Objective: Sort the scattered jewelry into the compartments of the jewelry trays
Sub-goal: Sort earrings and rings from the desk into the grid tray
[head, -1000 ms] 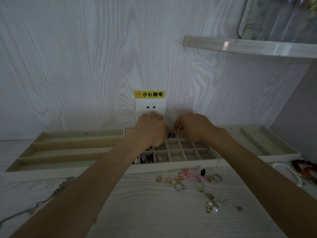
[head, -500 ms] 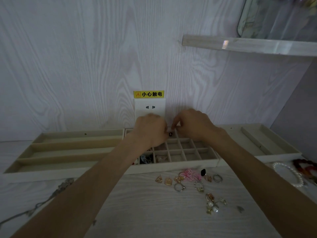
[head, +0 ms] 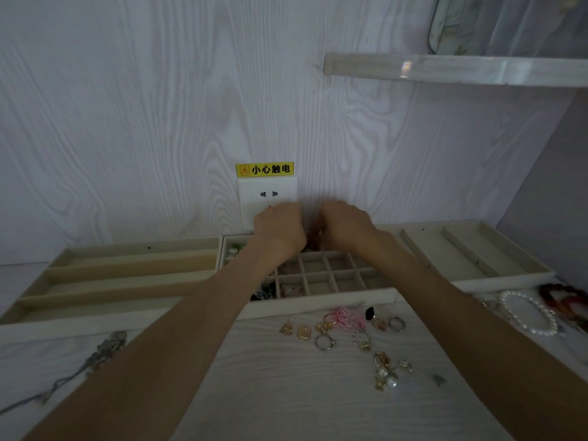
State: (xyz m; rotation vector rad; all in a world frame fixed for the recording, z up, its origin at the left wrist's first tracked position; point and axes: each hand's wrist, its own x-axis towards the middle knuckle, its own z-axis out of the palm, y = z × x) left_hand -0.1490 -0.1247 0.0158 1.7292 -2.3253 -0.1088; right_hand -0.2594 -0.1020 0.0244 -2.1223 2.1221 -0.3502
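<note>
Two hands are hovering together over the back row of the grid tray (head: 318,300): the left hand (head: 280,229) and right hand (head: 346,226) are nearly touching, fingers curled downward; whether they are pinching anything I cannot tell. Something small could be slipping into the wrong cell unseen. Loose rings and earrings (head: 356,332) are waiting in front; the tray's long side is running left-right along the wall.

Matt, seemingly velvet-lined trays (head: 318,302), pale wood-grain tabletop (head: 286,393), shiny metal rings (head: 396,323)
</note>
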